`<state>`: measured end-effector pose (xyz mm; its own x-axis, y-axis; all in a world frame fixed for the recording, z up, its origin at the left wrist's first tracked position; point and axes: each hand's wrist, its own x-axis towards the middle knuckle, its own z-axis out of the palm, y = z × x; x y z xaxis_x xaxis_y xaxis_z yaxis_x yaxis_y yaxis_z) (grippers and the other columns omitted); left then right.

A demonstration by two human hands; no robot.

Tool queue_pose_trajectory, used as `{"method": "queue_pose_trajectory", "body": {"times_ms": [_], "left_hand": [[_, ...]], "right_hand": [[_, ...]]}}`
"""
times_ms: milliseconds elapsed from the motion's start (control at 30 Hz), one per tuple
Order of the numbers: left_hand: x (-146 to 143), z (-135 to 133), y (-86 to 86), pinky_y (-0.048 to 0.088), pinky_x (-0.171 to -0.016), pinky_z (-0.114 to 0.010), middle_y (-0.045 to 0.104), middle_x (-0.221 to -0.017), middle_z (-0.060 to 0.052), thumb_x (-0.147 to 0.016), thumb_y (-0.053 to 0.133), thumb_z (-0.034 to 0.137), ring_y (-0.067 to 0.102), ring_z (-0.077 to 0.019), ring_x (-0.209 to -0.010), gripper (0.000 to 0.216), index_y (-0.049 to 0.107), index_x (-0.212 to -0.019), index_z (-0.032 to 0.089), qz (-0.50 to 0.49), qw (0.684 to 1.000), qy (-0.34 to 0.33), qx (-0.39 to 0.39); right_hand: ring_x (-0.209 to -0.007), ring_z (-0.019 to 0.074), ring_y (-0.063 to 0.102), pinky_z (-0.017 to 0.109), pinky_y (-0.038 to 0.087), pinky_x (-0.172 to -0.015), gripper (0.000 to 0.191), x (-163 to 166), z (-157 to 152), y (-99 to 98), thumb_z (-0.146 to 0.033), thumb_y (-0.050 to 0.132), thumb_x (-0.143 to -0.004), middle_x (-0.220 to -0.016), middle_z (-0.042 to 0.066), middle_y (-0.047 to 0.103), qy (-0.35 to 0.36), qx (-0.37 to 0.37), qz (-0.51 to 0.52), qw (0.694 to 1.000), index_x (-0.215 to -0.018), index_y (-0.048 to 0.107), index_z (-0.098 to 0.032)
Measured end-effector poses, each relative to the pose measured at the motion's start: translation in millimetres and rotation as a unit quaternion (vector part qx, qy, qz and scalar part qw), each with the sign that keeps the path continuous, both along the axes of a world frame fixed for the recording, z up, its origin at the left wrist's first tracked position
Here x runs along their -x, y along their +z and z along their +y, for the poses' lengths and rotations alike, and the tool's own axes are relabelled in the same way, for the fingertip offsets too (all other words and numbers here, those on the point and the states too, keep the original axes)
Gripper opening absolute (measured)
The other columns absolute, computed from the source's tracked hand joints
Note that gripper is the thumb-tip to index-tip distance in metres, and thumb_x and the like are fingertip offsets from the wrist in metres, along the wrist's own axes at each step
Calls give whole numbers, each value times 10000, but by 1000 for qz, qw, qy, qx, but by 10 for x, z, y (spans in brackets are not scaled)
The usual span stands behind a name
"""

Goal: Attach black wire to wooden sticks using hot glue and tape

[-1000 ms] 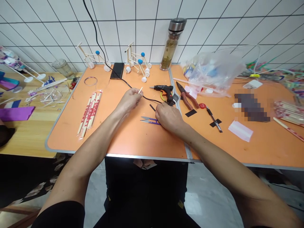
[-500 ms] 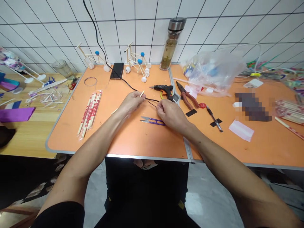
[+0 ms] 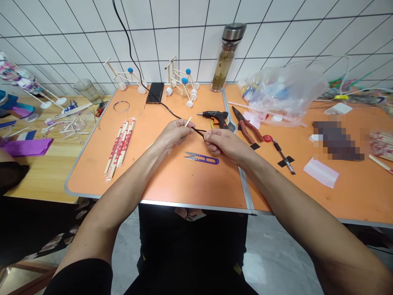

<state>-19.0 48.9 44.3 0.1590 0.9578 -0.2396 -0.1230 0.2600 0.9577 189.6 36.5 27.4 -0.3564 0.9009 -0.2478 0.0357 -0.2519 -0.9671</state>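
Wood stick [image 3: 188,121] sits pinched in the left hand [image 3: 174,134]. At its three o'clock, the right hand [image 3: 223,144] pinches a black strip [image 3: 198,132]; thread snips [image 3: 201,158] lie toward six o'clock.

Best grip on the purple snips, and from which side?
Probably the purple handle, pinched across its two arms from above, coming from the right. The snips lie flat on the table, with the open blades pointing left and the handle's rounded end right, just on the near side of the right hand.
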Motion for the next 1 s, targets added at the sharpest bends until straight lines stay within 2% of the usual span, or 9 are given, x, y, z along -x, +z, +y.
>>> {"method": "queue_pose_trajectory", "body": {"times_ms": [167, 267, 367, 467, 633, 800, 1000], "left_hand": [[-16, -4, 8, 99, -457, -228, 422, -559, 79, -925, 698, 36, 267, -35, -430, 202, 652, -780, 169, 2, 1000, 8, -3], [-22, -8, 24, 106, -457, -224, 418, -559, 80, -942, 702, 36, 278, -32, -433, 219, 650, -774, 166, 14, 1000, 14, -2], [-31, -19, 41, 113, -452, -224, 424, -557, 79, -929, 710, 43, 283, -34, -432, 198, 658, -781, 163, 23, 1000, 13, -3], [-44, -35, 55, 111, -454, -221, 422, -544, 80, -916, 706, 38, 277, -34, -430, 196, 653, -775, 163, 27, 1000, 7, -5], [-64, -50, 69, 103, -461, -227, 404, -525, 84, -919, 687, 31, 267, -40, -434, 209, 645, -767, 169, 34, 999, -1, -13], [-72, -52, 57, 110, -464, -233, 426, -547, 85, -912, 693, 34, 275, -44, -440, 187, 644, -799, 176, 45, 999, -4, -14], [-66, -74, 72, 131, -478, -229, 439, -626, 84, -945, 735, 117, 287, -48, -469, 131, 641, -883, 184, 47, 998, -15, -29]], "right_hand": [[-526, 101, 334, 248, 224, -497, 162, -27, 20, 0, -286, 772, -821, -595, -50, 476, 8, 8, -11, 1000, -776, 625, -236], [-611, 141, 502, 260, 363, -546, 171, -63, 37, 16, -368, 766, -905, -694, 1, 614, -26, -93, -99, 990, -844, 675, -236], [-824, 192, 660, 302, 516, -699, 216, -30, 52, 47, -414, 823, -895, -942, 43, 763, -78, -220, -151, 961, -980, 726, -241], [-883, 212, 709, 354, 577, -817, 241, 65, 77, 68, -351, 860, -824, -1007, 50, 805, -61, -256, -145, 954, -1008, 755, -235], [-822, 211, 723, 353, 566, -792, 112, 156, 140, 58, -298, 819, -826, -902, 48, 822, -57, -265, -153, 950, -903, 796, -220], [-798, 207, 694, 342, 496, -754, 121, 124, 165, 14, -323, 800, -846, -861, 42, 814, -59, -268, -165, 947, -878, 833, -211], [-786, 195, 654, 334, 498, -746, 138, 43, 159, -24, -357, 816, -870, -856, 35, 786, -77, -269, -135, 950, -875, 815, -219]]}}
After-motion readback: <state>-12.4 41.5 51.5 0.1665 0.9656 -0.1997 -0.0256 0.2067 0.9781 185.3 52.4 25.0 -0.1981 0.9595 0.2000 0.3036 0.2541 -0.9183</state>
